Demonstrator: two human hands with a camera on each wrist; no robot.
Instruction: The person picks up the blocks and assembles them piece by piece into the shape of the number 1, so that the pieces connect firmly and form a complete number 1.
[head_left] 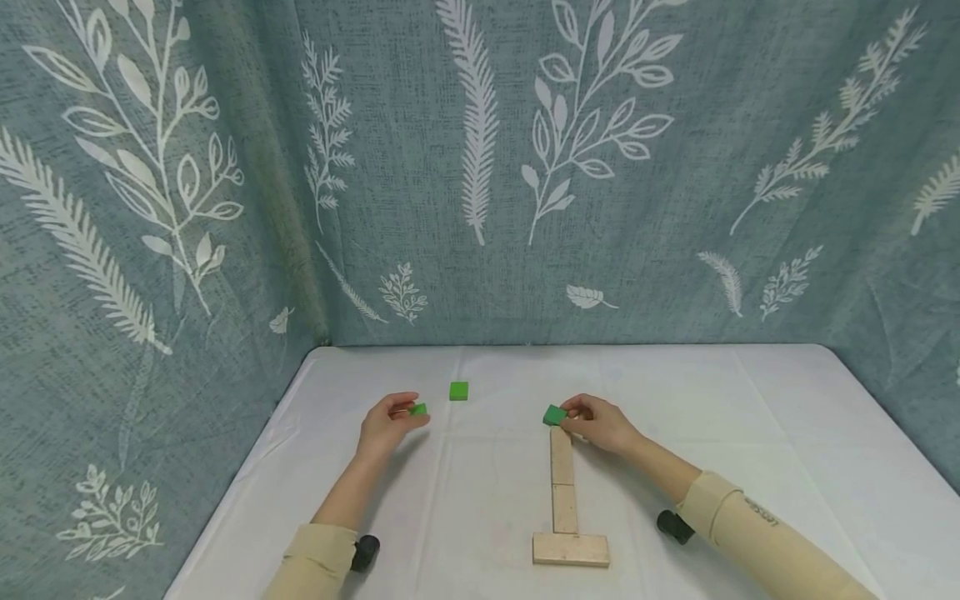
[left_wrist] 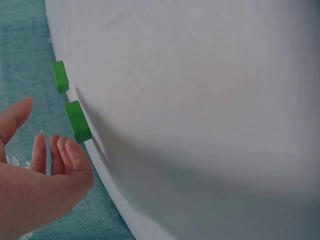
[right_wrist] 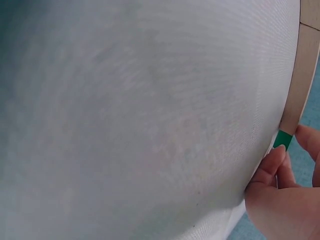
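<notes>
Right hand pinches dark-green block at wooden plank's end, lower centre; likely aligning. Left hand: fingers parted. Next: squaring, release.

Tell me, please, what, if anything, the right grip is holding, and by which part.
In the head view, the right grip pinches the dark green block by its right side.

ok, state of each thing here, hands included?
Tablecloth: spread
Curtain: hanging
Left hand: relaxed, thumb and fingers apart
Left green block: by left fingers, ungripped
Far green block: on tablecloth, unheld
Wooden column: two blocks flat, end to end
Crosswise wooden block: flat, at column's near end
Right hand: pinching dark green block
Dark green block: pinched, at column's far end
</notes>
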